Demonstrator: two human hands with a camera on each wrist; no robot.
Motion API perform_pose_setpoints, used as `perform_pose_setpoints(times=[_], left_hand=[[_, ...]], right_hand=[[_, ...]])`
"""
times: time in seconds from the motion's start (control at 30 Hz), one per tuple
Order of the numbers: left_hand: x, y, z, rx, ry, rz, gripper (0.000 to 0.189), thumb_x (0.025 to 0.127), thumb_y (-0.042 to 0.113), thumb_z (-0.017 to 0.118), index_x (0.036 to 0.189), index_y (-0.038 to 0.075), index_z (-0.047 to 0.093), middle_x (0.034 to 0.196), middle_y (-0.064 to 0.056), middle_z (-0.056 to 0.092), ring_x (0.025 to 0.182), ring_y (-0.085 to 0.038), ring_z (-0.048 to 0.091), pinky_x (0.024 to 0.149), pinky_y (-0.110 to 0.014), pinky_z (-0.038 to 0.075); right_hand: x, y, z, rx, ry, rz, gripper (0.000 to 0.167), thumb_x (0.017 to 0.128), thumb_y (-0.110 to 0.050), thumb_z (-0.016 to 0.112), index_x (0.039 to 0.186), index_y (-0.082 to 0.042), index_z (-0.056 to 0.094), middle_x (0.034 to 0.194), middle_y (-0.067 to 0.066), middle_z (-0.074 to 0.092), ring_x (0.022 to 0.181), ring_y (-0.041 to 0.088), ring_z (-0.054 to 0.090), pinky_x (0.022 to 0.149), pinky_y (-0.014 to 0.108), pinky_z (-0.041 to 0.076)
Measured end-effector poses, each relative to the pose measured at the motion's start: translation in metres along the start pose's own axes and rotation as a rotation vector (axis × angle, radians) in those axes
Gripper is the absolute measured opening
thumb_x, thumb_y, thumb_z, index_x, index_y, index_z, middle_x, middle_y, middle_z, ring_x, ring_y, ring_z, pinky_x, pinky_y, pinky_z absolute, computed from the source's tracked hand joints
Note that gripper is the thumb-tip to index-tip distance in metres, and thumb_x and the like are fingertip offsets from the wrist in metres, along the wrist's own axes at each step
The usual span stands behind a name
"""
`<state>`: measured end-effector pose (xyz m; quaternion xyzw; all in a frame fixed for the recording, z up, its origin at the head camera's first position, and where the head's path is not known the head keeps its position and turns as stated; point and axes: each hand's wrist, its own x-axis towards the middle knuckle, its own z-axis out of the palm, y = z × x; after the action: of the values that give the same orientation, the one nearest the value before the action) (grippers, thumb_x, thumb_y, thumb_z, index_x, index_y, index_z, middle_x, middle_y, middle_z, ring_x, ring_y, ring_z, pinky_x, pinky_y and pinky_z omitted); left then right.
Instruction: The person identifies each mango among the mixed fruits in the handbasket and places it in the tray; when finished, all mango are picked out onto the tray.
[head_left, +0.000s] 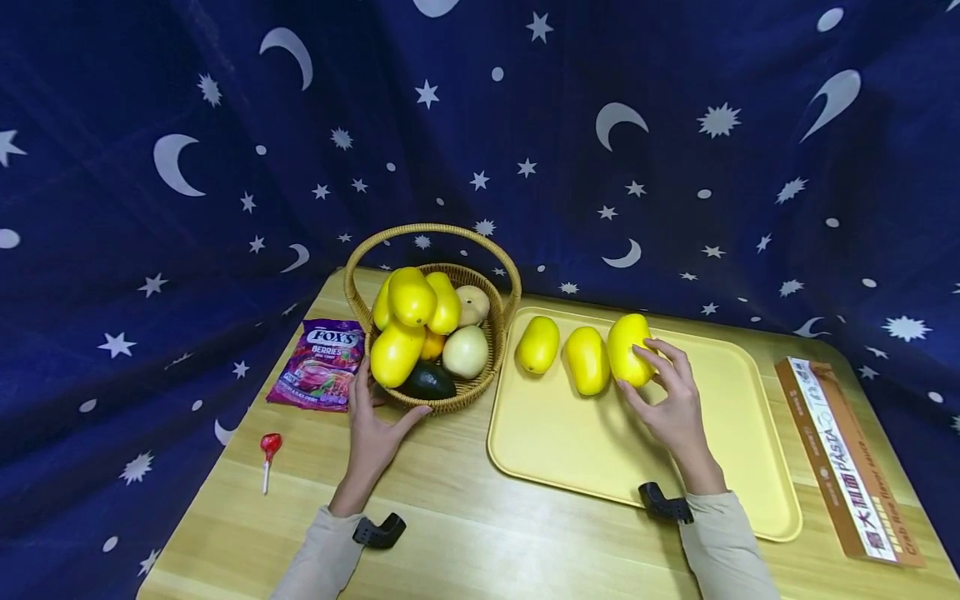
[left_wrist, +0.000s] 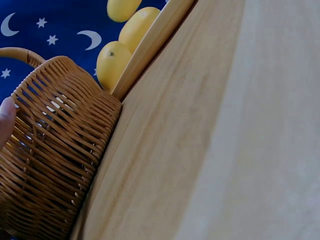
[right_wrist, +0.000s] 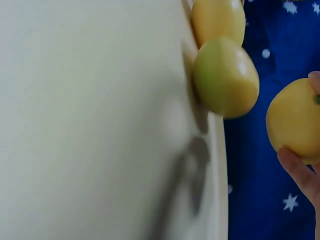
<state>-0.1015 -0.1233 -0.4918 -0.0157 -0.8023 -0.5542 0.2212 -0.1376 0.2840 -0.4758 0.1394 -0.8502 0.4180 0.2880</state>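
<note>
My right hand (head_left: 672,406) holds a yellow mango (head_left: 628,350) between thumb and fingers, raised above the pale yellow tray (head_left: 570,450). In the right wrist view that mango (right_wrist: 295,122) is apart from the tray's surface. Two more mangoes, one on the left (head_left: 538,344) and one in the middle (head_left: 587,360), lie on the tray. My left hand (head_left: 375,437) grips the side of a wicker basket (head_left: 491,367), thumb at the front, fingers at its left. Inside are several mangoes (head_left: 397,354), a dark avocado (head_left: 427,381), an orange fruit (head_left: 432,343) and two pale round fruits (head_left: 465,352).
A purple candy bag (head_left: 318,367) lies left of the basket, partly behind my left hand. Nearer the front is a red lollipop (head_left: 270,446). A long brown pasta box (head_left: 847,458) lies right of the tray. A blue star-patterned cloth (head_left: 450,125) hangs behind the wooden table (head_left: 480,533).
</note>
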Motion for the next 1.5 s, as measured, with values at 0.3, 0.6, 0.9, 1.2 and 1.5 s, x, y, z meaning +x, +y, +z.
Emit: perform_pose_setpoints(times=[0.3, 0.6, 0.9, 1.2, 1.5], left_hand=[[-0.001, -0.001, 0.0, 0.008, 0.004, 0.003, 0.112, 0.066, 0.001, 0.089, 0.154, -0.001, 0.019, 0.147, -0.028, 0.03, 0.119, -0.041, 0.045, 0.087, -0.055, 0.041], [-0.001, -0.003, -0.001, 0.008, -0.003, -0.007, 0.112, 0.067, 0.001, 0.088, 0.155, 0.001, 0.018, 0.148, -0.027, 0.029, 0.12, -0.04, 0.045, 0.088, -0.056, 0.042], [-0.001, -0.003, 0.0, -0.011, -0.003, 0.0, 0.111, 0.067, 0.0, 0.088, 0.155, 0.002, 0.019, 0.148, -0.026, 0.029, 0.124, -0.038, 0.042, 0.089, -0.056, 0.041], [0.0, -0.003, 0.001, -0.002, -0.007, -0.003, 0.112, 0.068, 0.001, 0.088, 0.155, 0.002, 0.018, 0.149, -0.026, 0.028, 0.126, -0.036, 0.04, 0.089, -0.055, 0.041], [0.001, -0.003, 0.0, -0.003, -0.006, -0.004, 0.112, 0.068, 0.001, 0.088, 0.155, 0.002, 0.018, 0.147, -0.026, 0.03, 0.123, -0.035, 0.041, 0.088, -0.055, 0.041]], right_hand=[[-0.008, 0.02, -0.007, -0.03, -0.038, 0.12, 0.057, 0.067, 0.013, 0.081, 0.121, 0.001, 0.065, 0.133, 0.019, 0.049, 0.119, -0.008, 0.041, 0.079, 0.002, 0.043], [-0.01, 0.03, -0.005, -0.008, -0.105, 0.182, 0.052, 0.071, 0.014, 0.079, 0.12, 0.003, 0.065, 0.134, 0.02, 0.046, 0.116, -0.009, 0.037, 0.083, -0.001, 0.04], [-0.01, 0.036, -0.003, -0.017, -0.124, 0.182, 0.051, 0.072, 0.013, 0.079, 0.119, 0.002, 0.065, 0.134, 0.02, 0.047, 0.114, -0.012, 0.037, 0.08, -0.001, 0.041], [-0.01, 0.039, -0.003, -0.026, -0.163, 0.192, 0.055, 0.074, 0.011, 0.077, 0.126, 0.0, 0.062, 0.136, 0.018, 0.044, 0.114, -0.01, 0.036, 0.08, 0.0, 0.041], [-0.01, 0.044, -0.002, -0.047, -0.229, 0.208, 0.06, 0.076, 0.01, 0.076, 0.132, 0.003, 0.056, 0.146, 0.025, 0.036, 0.124, 0.045, 0.044, 0.082, -0.004, 0.035]])
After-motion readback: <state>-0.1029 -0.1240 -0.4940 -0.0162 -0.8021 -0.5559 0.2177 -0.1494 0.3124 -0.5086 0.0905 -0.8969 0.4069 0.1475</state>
